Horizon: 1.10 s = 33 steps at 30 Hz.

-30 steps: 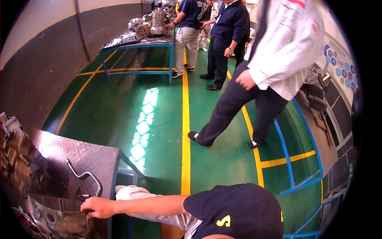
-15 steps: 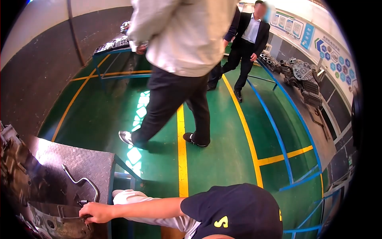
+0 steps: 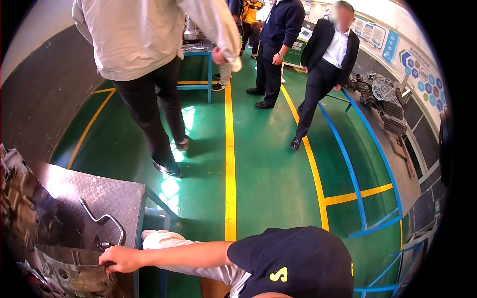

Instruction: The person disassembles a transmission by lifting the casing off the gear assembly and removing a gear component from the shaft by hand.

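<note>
My left hand point(image 3: 119, 259) reaches out to the left, its fingers curled over the upper right rim of a grey cast-metal housing point(image 3: 74, 275). The housing has a curved rim and round holes. Just beyond the hand lies a bent chrome rod point(image 3: 107, 217), shaped like a crank wrench. A small dark cylindrical piece point(image 3: 104, 246) sits at its near end. Both rest on a patterned metal tabletop point(image 3: 114, 191). My right hand is not in view; a sliver of skin shows at the bottom edge, too little to identify.
Dark engine castings point(image 3: 25, 208) stand along the table's left side. Ahead, a person in a light jacket point(image 3: 139, 35) and one in a dark suit point(image 3: 328, 54) walk on the green floor. On the right, a blue-framed bench point(image 3: 370, 131) carries an engine assembly point(image 3: 380, 94).
The light-jacketed person has moved left, and the suited person has come closer. More people and a blue table show behind them. My left hand stays at the housing's rim.
</note>
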### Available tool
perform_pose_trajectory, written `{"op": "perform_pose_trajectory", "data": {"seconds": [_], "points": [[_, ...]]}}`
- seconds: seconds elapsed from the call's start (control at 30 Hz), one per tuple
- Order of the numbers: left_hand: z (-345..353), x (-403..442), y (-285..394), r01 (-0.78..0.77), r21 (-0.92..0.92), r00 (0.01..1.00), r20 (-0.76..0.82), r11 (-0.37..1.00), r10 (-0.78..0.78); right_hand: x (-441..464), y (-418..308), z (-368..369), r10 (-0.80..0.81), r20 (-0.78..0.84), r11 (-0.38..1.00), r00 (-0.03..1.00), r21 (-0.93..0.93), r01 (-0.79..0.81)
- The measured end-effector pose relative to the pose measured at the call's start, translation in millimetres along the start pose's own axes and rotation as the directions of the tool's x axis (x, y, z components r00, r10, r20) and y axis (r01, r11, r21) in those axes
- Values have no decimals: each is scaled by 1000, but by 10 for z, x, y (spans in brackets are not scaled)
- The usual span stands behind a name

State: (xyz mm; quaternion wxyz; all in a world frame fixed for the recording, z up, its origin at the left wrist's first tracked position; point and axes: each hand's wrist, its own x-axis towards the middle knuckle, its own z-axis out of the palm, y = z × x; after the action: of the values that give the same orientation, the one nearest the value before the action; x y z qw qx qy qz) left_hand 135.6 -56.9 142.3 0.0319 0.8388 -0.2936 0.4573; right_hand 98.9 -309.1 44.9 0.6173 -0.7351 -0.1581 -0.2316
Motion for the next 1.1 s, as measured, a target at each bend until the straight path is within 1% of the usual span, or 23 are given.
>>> {"op": "perform_pose_trajectory", "data": {"seconds": [0.17,0.23,0.27,0.33,0.47,0.7,0.87,1.1], "points": [[-56,-29,129,21,18,1000,21,1000,-22,0,9,6,5,10,1000,1000,-2,-5],[4,-102,74,17,97,998,56,995,-23,-3,33,18,13,12,1000,1000,4,-13],[28,-124,55,19,99,998,57,995,-25,-1,40,25,20,11,1000,1000,9,-20],[39,-144,39,35,40,997,64,999,-37,-2,9,10,25,20,1000,999,10,-25],[31,-147,38,62,40,995,78,997,-65,0,-36,-15,26,22,1000,999,16,-26],[23,-103,43,55,50,997,49,997,-58,0,-42,-31,9,41,1000,999,8,-9],[38,-81,52,45,57,999,27,997,-46,-3,-71,-45,42,49,999,998,-5,-42],[41,-49,124,64,59,998,-31,996,-63,-8,-44,-30,40,37,999,999,-12,-40]]}}
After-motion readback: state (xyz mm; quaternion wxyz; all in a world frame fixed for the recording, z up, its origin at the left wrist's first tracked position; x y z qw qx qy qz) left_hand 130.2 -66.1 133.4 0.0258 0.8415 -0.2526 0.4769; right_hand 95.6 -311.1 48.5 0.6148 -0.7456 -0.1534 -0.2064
